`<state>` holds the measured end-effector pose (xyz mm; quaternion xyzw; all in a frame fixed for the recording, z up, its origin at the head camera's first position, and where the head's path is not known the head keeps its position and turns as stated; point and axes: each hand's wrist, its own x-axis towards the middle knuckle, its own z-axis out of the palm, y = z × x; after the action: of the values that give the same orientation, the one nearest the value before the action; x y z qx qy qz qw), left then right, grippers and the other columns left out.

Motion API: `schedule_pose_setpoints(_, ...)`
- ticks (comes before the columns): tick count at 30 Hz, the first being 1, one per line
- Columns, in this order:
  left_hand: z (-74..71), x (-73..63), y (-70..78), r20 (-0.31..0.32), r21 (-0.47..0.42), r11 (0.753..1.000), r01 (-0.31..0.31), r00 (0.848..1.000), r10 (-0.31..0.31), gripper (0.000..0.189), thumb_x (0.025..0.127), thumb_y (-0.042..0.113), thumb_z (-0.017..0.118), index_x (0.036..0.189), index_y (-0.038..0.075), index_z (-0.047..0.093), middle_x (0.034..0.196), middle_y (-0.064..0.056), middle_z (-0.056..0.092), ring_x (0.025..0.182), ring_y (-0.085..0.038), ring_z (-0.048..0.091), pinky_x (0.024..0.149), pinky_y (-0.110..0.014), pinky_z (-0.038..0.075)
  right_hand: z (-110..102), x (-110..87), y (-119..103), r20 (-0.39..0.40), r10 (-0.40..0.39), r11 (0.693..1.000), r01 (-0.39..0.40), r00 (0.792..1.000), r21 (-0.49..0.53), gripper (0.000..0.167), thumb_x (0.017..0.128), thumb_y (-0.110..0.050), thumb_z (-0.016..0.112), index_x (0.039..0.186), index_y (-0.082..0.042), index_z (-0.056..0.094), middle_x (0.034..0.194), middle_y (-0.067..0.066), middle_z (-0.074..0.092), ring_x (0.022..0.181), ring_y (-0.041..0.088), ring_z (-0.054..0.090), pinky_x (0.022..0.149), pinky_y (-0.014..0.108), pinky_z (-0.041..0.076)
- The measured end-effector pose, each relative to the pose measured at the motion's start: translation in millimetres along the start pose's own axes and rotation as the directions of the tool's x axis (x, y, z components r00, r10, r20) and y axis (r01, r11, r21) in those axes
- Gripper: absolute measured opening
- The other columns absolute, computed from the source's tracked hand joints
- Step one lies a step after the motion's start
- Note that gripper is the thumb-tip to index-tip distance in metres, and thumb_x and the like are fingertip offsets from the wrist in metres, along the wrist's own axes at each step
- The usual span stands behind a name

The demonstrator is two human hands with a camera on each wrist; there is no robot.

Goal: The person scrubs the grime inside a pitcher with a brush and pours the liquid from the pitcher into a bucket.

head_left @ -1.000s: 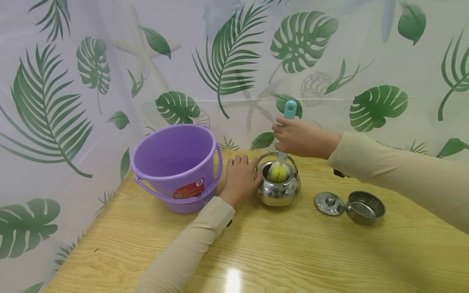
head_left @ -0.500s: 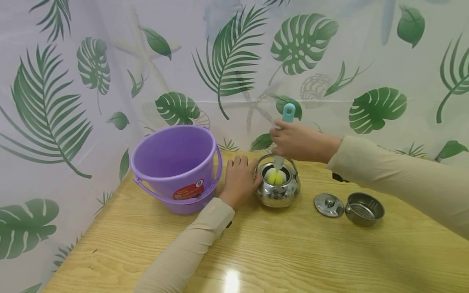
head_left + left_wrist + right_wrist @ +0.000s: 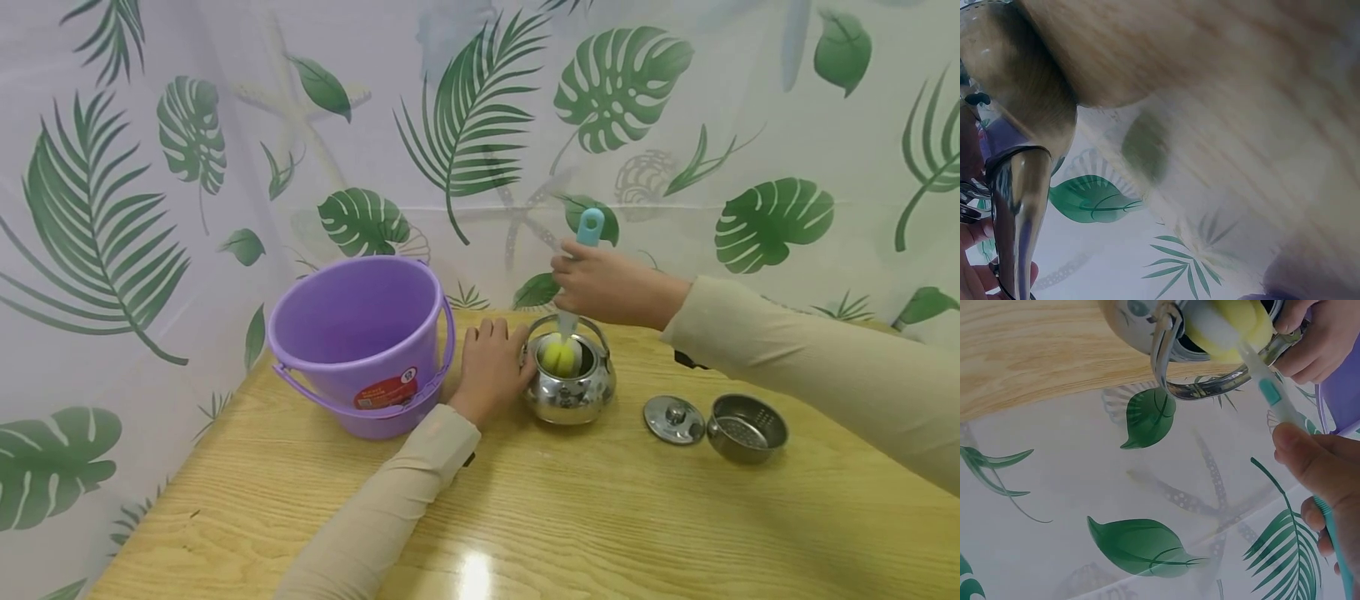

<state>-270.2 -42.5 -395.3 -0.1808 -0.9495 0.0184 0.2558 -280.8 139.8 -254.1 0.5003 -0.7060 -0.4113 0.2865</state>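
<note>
A shiny metal teapot (image 3: 567, 402) stands upright on the wooden table, its hoop handle raised. My left hand (image 3: 491, 367) holds it at its left side, with the fingers and thumb by the rim and handle in the right wrist view. Above the opening, my right hand (image 3: 615, 287) grips a sponge bottle brush by its turquoise-and-clear handle (image 3: 1269, 392). The brush's yellow and white sponge head (image 3: 559, 357) sits in the pot's mouth, towards the left of the opening. In the left wrist view the pot's spout (image 3: 1019, 206) shows, with fingertips (image 3: 977, 232) beside it.
Left of the pot is a purple bucket (image 3: 360, 333) with its handle lowered at the front. A round metal lid (image 3: 675, 419) and a perforated metal strainer (image 3: 742, 433) lie to the right. A leaf-printed sheet (image 3: 480, 125) hangs behind the table (image 3: 600, 517).
The right hand has shifted slightly left and the brush head has moved from the middle of the pot's mouth towards its left side. The left hand and the pot stay nearly where they were.
</note>
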Motion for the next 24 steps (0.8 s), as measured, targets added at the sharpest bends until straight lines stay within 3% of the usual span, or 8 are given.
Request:
schedule_pose_setpoints(12, 0.6, -1.5, 1.1, -0.011, -0.021, 1.0, 0.007, 1.0, -0.008, 0.025, 0.089, 0.036, 0.05, 0.108, 0.021, 0.058, 0.091, -0.002, 0.055, 0.087, -0.021, 0.051, 0.075, -0.034, 0.037, -3.4, -4.9, -7.0, 0.009, -0.002, 0.996, 0.003, 1.0, -0.091, 0.011, 0.08, -0.016, 0.07, 0.071, -0.018, 0.064, 0.082, 0.0, 0.066, 0.085, 0.019, 0.055, 0.093, 0.037, 0.032)
schedule_pose_setpoints(24, -1.1, -0.7, 0.6, -0.022, -0.008, 1.0, 0.0, 1.0, 0.0, 0.023, 0.089, 0.036, 0.052, 0.104, 0.02, 0.057, 0.089, -0.002, 0.055, 0.086, -0.02, 0.051, 0.074, -0.033, 0.038, -16.5, -3.0, -5.6, 0.033, -0.019, 0.998, 0.021, 0.999, -0.052, 0.007, 0.081, -0.016, 0.071, 0.084, -0.022, 0.069, 0.087, 0.001, 0.067, 0.091, 0.019, 0.057, 0.096, 0.039, 0.035)
